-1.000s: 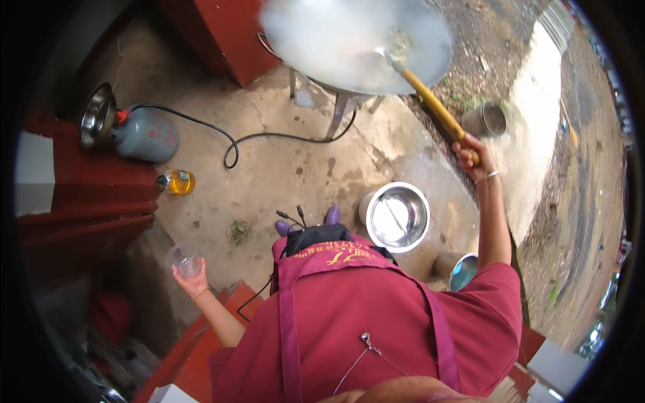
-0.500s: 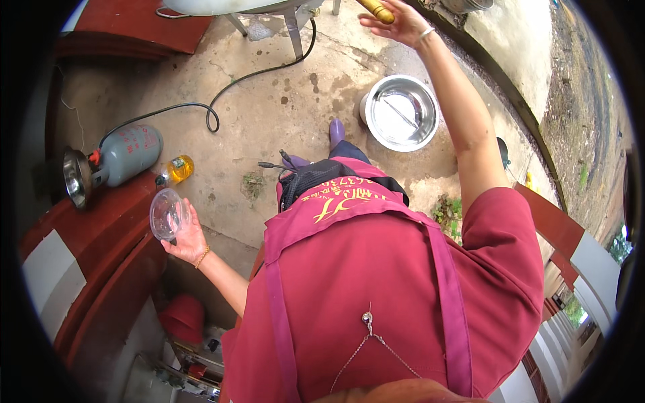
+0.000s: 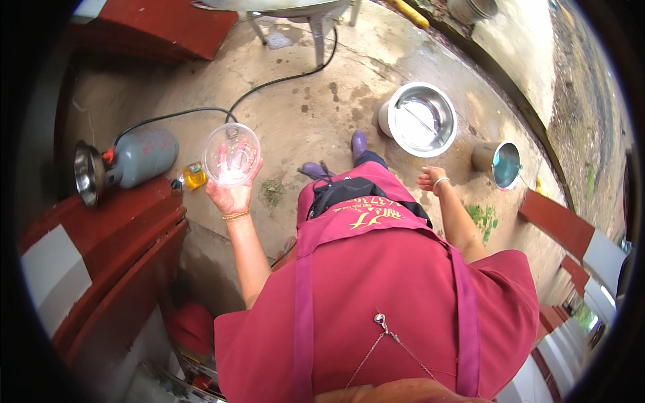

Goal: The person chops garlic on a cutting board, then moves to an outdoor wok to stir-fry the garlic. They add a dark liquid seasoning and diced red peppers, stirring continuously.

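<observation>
The left hand [image 3: 230, 191] is seen left of centre in the frame, raised with the palm up. A clear plastic bowl [image 3: 232, 154] is cupped on it, the fingers [image 3: 216, 159] spread up along its wall. Compared with half a second ago, the bowl has been lifted higher and further from the body, and is now held over the concrete floor [image 3: 302, 114] rather than near the red ledge [image 3: 127, 221] at the left.

The right hand [image 3: 431, 180] is found right of centre, empty, its fingers loosely curled and pinching nothing. The yellow-handled tool [image 3: 410, 12] gripped a moment ago has been let go; its handle is visible at the upper edge, well apart from the hand. It is judged that work at the large pan has been broken off and attention turned to the bowl.

A steel basin [image 3: 423, 119] is noted above the right hand, a small blue-lined bucket [image 3: 502, 163] to its right. A grey gas cylinder [image 3: 140, 156] and a small yellow bottle [image 3: 193, 176] lie at the left, just beside the ledge.
</observation>
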Available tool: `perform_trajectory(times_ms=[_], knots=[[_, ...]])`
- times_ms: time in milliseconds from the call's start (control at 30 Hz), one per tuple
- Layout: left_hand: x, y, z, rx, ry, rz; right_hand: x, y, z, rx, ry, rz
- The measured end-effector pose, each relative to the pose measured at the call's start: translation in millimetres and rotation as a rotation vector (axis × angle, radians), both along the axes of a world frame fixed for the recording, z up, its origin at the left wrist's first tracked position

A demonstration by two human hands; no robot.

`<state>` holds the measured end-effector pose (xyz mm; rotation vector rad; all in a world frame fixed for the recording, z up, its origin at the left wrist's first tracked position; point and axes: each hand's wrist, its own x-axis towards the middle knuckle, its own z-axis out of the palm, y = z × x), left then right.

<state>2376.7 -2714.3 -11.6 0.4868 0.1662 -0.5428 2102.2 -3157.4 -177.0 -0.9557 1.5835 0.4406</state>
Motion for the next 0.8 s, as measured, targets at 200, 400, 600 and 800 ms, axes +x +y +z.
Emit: perform_trajectory(times_ms=[200, 400, 600, 800], knots=[[-13, -29, 1, 0.011, 0.041, -0.097, -37, -33, -78, -0.345, 0.207, 0.628], [-67, -65, -27, 0.165, 0.179, -0.121, 22, -112, -164, -0.589, 0.318, 0.827], [-106, -126, -76, 0.34, 0.342, -0.155, 41, -190, -276, -0.699, 0.216, 0.959], [-115, -177, -94, 0.475, 0.357, -0.108, 22, -207, -354, -0.851, 0.308, 1.209]])
